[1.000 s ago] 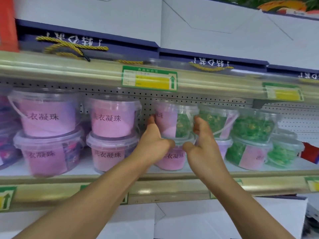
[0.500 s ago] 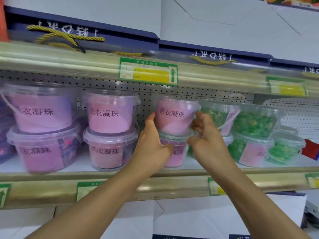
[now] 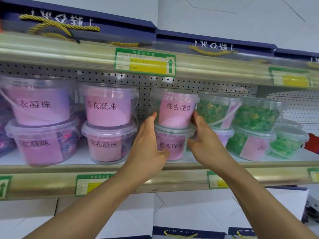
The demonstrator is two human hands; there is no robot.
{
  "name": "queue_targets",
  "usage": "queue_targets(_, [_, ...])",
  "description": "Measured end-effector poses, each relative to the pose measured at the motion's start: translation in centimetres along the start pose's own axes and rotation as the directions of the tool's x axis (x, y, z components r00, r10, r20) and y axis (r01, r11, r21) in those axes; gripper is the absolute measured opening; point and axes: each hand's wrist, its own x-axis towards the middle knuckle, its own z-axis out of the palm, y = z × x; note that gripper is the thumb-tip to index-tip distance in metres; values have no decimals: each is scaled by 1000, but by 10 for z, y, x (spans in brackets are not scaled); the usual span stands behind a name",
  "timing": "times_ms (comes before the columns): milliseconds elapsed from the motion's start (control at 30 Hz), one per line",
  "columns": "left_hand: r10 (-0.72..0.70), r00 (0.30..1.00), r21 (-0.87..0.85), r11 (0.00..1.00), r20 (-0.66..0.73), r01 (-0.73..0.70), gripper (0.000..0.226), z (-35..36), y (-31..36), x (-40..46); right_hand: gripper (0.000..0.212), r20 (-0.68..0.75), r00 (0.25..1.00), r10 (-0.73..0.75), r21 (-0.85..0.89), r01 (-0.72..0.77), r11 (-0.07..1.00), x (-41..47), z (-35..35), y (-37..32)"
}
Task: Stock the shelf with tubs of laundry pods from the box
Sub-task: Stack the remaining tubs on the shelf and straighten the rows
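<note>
A: Where was the top tub [image 3: 175, 109]?

B: Stacked on a lower tub [image 3: 172, 144] on the shelf [image 3: 172, 171], between pink and green stacks.

A: And the hands?

B: The left hand [image 3: 146, 144] and right hand [image 3: 205, 142] cupped its sides, fingers lightly curled against it.

A: Handling?

B: Probably light, with smooth, slippery plastic; best held low on both sides, under the rim.

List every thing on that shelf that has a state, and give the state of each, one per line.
Top pink tub: upright, lid on, stacked on another tub, held on both sides.
Lower pink tub: upright, lid on, on the shelf.
Left hand: touching the top tub's left side.
Right hand: touching its right side.
Green tubs: stacked, lids on.
Price tag: clipped to the upper rail.
</note>
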Motion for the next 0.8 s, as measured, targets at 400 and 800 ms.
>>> queue_targets(400, [-66, 994, -28, 997, 91, 69, 94, 1, -7, -5, 38, -239, 970, -34, -268, -32, 963, -17, 10, -1])
queue_targets(800, [-58, 998, -48, 997, 8, 58, 90, -7, -4, -9, 32, -187, 982, 34, -143, -61, 988, -13, 0, -17])
